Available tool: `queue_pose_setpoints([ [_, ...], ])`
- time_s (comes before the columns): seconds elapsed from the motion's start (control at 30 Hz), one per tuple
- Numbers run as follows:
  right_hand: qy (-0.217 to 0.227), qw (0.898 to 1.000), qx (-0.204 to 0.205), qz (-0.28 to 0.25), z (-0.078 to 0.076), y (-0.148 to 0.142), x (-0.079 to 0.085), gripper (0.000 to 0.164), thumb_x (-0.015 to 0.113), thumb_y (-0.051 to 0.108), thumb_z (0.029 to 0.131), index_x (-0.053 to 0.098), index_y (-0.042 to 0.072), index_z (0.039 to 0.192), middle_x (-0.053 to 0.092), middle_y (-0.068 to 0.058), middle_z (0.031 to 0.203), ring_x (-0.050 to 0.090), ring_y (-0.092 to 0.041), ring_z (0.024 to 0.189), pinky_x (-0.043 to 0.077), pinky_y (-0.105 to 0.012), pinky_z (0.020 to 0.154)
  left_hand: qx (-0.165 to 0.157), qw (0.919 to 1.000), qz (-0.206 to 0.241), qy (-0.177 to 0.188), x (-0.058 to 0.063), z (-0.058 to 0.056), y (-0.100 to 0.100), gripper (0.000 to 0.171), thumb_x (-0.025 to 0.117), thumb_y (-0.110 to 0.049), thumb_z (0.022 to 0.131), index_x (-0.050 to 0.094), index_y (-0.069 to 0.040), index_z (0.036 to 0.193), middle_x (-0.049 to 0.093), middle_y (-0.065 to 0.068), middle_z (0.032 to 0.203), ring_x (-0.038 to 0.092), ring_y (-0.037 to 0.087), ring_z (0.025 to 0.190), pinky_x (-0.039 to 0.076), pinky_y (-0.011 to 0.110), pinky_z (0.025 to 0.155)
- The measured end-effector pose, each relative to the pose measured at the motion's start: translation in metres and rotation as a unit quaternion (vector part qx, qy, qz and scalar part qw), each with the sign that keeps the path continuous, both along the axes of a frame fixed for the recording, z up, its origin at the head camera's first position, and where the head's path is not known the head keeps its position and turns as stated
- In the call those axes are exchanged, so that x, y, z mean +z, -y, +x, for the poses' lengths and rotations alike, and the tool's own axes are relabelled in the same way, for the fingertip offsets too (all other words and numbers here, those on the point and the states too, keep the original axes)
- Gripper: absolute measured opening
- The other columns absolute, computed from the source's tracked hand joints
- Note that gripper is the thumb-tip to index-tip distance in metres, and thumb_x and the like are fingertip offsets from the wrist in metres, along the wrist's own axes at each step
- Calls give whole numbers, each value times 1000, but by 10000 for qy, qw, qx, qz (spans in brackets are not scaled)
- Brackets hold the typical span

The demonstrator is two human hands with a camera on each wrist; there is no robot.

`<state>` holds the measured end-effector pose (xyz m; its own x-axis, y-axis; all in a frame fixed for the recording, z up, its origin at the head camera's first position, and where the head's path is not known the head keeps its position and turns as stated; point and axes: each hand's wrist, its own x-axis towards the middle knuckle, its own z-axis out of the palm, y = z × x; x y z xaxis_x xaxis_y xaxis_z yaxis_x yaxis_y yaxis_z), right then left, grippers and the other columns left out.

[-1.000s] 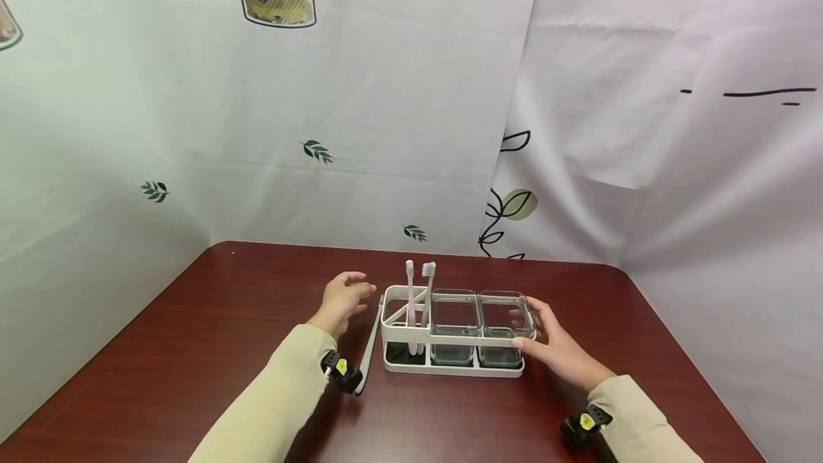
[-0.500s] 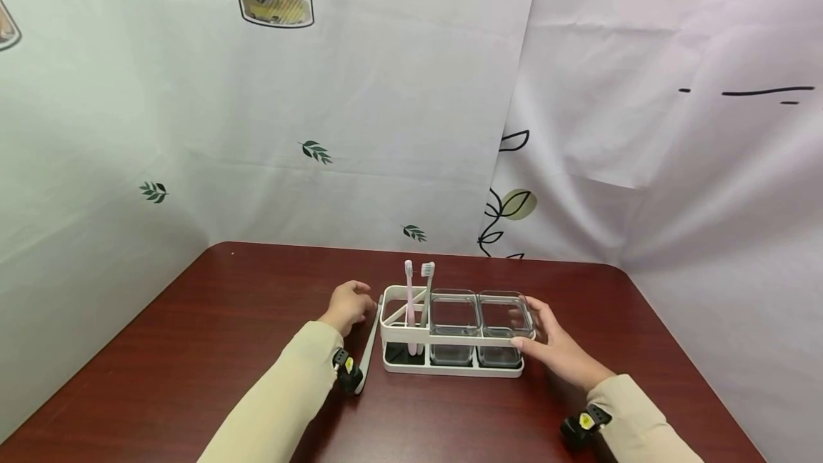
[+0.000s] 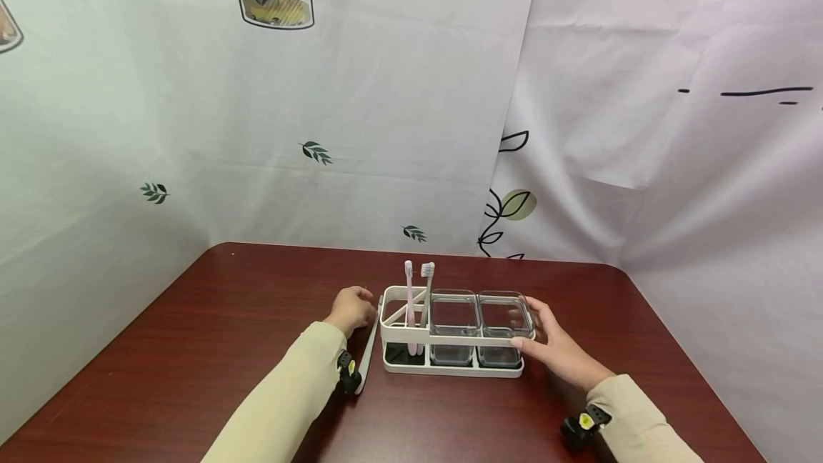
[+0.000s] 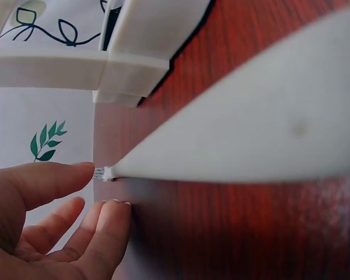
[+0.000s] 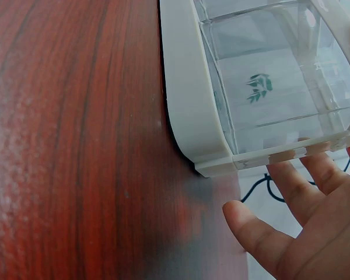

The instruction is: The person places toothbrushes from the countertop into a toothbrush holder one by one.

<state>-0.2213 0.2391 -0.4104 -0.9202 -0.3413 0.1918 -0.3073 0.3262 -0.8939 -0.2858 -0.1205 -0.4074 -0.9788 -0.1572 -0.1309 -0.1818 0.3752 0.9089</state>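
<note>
A white toothbrush holder (image 3: 458,371) stands on the table, with a pink toothbrush (image 3: 410,313) and a white toothbrush (image 3: 427,299) upright in its left compartment. Left of it, a loose white toothbrush (image 3: 367,359) lies lengthwise; its handle looms large in the left wrist view. My left hand (image 3: 351,309) is at its far end: the thumb (image 4: 64,178) is right at the bristles (image 4: 100,173), and the fingers are spread below with a gap. My right hand (image 3: 556,349) grips the holder's right end, thumb on the front rail, other fingers behind (image 5: 297,186).
Two clear square cups (image 3: 453,313) sit in the middle and right compartments of the holder. The dark red wooden table (image 3: 212,349) has rounded far corners. A white printed cloth (image 3: 411,91) hangs behind the table.
My left hand has lowered and moved slightly right, closer to the loose toothbrush's bristled end, its fingers drawn in more. The right hand and the holder stay still.
</note>
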Motion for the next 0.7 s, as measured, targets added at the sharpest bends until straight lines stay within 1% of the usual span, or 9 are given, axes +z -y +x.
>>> queue_pose_setpoints([
  [0.1,9,10000,0,24,-1,0,-1,72,66,14,91,19,6,146,41,-26,140,42,-38,128,43,-16,91,-50,9997,-226,-1,-1,-1,0,31,61,14,76,60,8,107,58,16,87,52,21,67,47,27,53],
  [0.17,15,10000,-7,25,-1,0,-1,73,66,14,91,20,6,146,42,-25,140,42,-37,128,43,-16,91,-120,9985,-523,-56,-2,-1,0,29,62,13,76,61,7,105,58,16,85,52,22,67,48,29,54],
  [0.3,9,10000,5,41,-1,0,-2,72,66,15,91,20,6,146,42,-25,139,41,-39,128,44,-17,90,-278,9914,-1256,-222,-3,-2,-1,26,65,10,74,62,6,99,59,14,84,54,24,72,48,32,57],
  [0.37,17,10000,5,29,-1,0,-2,72,66,15,91,20,6,146,42,-25,139,40,-41,129,44,-17,90,-339,9875,-1509,-316,-3,-2,-2,24,65,9,73,63,5,96,59,14,84,55,25,74,49,32,58],
  [0.53,41,10000,-10,28,0,0,-1,73,66,15,91,20,7,146,42,-24,139,39,-42,130,43,-16,91,-427,9834,-1700,-478,-1,0,-4,18,63,10,71,61,5,88,57,12,77,54,25,71,48,32,57],
  [0.7,30,10000,1,21,0,0,0,72,66,15,91,20,7,146,42,-25,139,40,-41,129,44,-17,91,-420,9801,-1842,-615,0,2,-6,17,63,11,69,60,4,85,56,10,73,53,24,68,48,32,57],
])
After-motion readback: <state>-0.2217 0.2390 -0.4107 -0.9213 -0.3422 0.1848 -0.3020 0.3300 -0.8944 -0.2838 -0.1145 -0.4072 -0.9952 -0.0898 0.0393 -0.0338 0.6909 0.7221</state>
